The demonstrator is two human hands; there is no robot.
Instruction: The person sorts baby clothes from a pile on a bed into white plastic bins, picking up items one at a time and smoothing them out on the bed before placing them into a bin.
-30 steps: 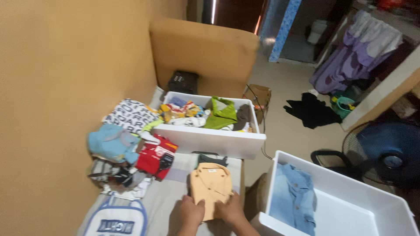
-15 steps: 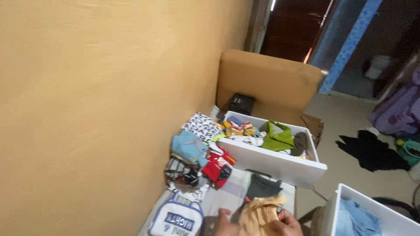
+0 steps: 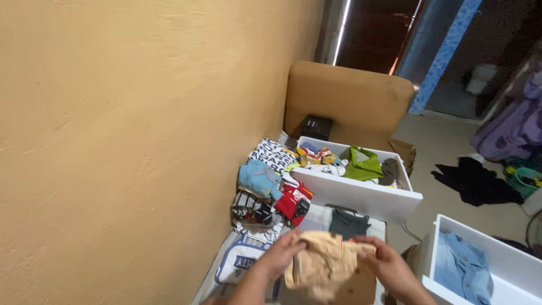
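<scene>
Soft, matt peach cloth garment (image 3: 324,265) crumples between both hands, beside a smooth, glossy white plastic drawer (image 3: 361,195) and the rough, matt ochre plastered wall (image 3: 141,124).

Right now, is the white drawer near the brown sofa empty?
No, the white drawer holds several clothes, among them a green garment and some colourful folded pieces.
</scene>
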